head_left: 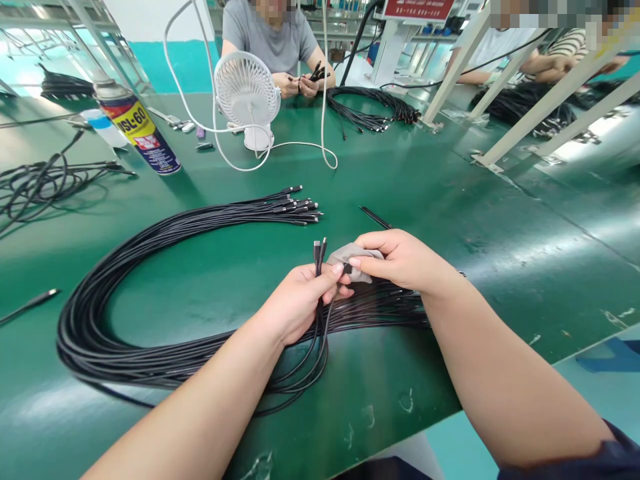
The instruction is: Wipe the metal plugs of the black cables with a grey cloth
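Note:
My left hand (313, 293) is closed around a few black cables (319, 252), whose metal-tipped plugs point up above the thumb. Their lengths loop down below the hand onto the table. Pinched in my right hand (400, 260) is a light grey cloth (369, 257), pressed round a black connector end between the two hands. Beneath both hands lies a large bundle of black cables (120, 267), bent in a U on the green table (200, 273). One set of its plugs shows at the upper middle; my right hand and forearm partly cover the other end.
A spray can (143, 127) and a white fan (247, 97) with a white cord stand beyond the bundle. Loose cables (45, 183) lie at left. A dark pen-like stick (375, 217) is near my right hand. Across the table, a co-worker (270, 40) holds cable ends. White posts (530, 97) rise at right.

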Tool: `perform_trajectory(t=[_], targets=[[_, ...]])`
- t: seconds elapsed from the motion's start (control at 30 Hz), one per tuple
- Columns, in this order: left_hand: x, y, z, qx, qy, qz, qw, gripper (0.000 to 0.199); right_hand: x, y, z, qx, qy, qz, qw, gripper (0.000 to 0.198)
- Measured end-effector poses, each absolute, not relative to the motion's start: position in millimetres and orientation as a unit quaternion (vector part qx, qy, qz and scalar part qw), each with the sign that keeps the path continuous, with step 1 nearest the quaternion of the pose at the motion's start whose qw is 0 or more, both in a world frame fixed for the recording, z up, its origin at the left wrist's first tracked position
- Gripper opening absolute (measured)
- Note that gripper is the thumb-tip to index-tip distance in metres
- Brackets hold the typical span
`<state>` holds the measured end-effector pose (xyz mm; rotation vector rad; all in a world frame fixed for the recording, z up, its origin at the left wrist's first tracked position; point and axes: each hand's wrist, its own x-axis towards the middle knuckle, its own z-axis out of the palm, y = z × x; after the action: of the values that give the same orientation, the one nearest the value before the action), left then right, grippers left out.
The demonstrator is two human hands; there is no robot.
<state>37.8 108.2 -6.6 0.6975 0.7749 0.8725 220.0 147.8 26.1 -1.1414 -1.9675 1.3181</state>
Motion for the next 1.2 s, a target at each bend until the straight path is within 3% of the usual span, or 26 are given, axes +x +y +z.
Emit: perform_trajectory(t=[0.53, 0.87, 1.2], targets=[[37.7, 108.0, -11.4, 0.337, 0.382, 0.425, 0.748, 0.031, 215.2, 147.0, 23.4, -0.420, -0.728, 0.474, 0.264, 0.014], [37.6, 108.3, -9.3, 0.320, 0.344, 0.424, 0.774, 0.042, 216.0, 147.8, 23.6, -0.412, -0.711, 0.500, 0.273, 0.010], [38.3, 108.6, -11.6, 0.336, 0.350, 0.424, 0.765, 0.039, 216.0, 146.1, 20.9, -0.400, -0.713, 0.502, 0.281, 0.011]])
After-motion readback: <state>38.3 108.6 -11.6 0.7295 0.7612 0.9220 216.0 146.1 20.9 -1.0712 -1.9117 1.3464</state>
